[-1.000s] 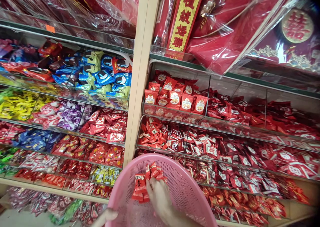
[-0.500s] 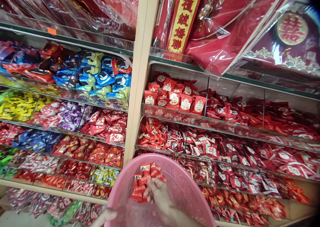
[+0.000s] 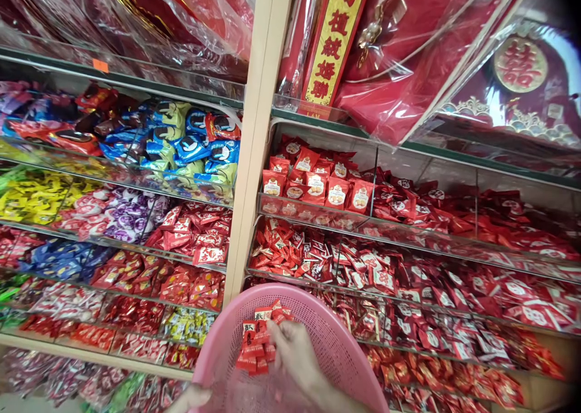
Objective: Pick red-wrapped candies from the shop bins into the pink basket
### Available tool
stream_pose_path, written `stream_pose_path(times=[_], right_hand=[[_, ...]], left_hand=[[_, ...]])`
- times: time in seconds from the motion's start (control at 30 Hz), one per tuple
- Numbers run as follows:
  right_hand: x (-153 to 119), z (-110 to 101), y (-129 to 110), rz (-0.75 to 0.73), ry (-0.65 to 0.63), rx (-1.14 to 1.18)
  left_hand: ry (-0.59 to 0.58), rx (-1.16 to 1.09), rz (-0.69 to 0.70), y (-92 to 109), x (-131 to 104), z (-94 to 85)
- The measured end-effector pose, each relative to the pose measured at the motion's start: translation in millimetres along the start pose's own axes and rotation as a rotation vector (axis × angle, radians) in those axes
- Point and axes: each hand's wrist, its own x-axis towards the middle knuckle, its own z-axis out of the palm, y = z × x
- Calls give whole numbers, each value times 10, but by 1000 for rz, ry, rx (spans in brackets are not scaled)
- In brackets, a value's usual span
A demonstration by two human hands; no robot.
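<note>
While the left hand (image 3: 193,396) grasps the pink basket (image 3: 324,322) at its left side, with the thumb over the rim, the right hand (image 3: 295,349) reaches inside it. The right hand's fingers are curled, their tips at the edge of the small red packets (image 3: 255,347); whether they pinch one, I cannot tell. These packets lie overlapping in the basket, left of the right hand, some showing black characters on a pale patch.

Beyond the basket, a pale wooden upright (image 3: 254,146) divides two sets of shelves. To its right, clear-fronted compartments hold mostly red packets (image 3: 318,186); to its left are blue-and-green packets (image 3: 190,143), yellow sweets (image 3: 39,198) and purple-and-white sweets (image 3: 131,213). Higher up stand a red-and-gold banner (image 3: 334,43) and red goods wrapped in clear plastic (image 3: 408,56).
</note>
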Motion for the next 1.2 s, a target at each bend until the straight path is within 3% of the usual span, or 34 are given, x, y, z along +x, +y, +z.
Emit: stream_pose_path(times=[0.17,0.27,0.43,0.63,0.9,1.1,1.2], right_hand=[[339,-300,-533,-560,192,-365],[610,-398,-765,-754,285,-618],[917,-312,-872,-761,326,-820],[987,-223,-883,-743,322,-767],[964,-323,-857,-673,332,-420],[666,-356,-813,-645,231,39],[566,-384,-757,-640,238,58]], left_hand=[[-10,-25,39,69,21,-32],[-8,-35,51,103,12,-48],[-6,-41,60,135,-58,-120],[2,-44,70,177,-131,-191],[24,-47,47,151,-48,-83],[17,-54,55,117,-40,-83],[10,-42,36,73,-30,-74]])
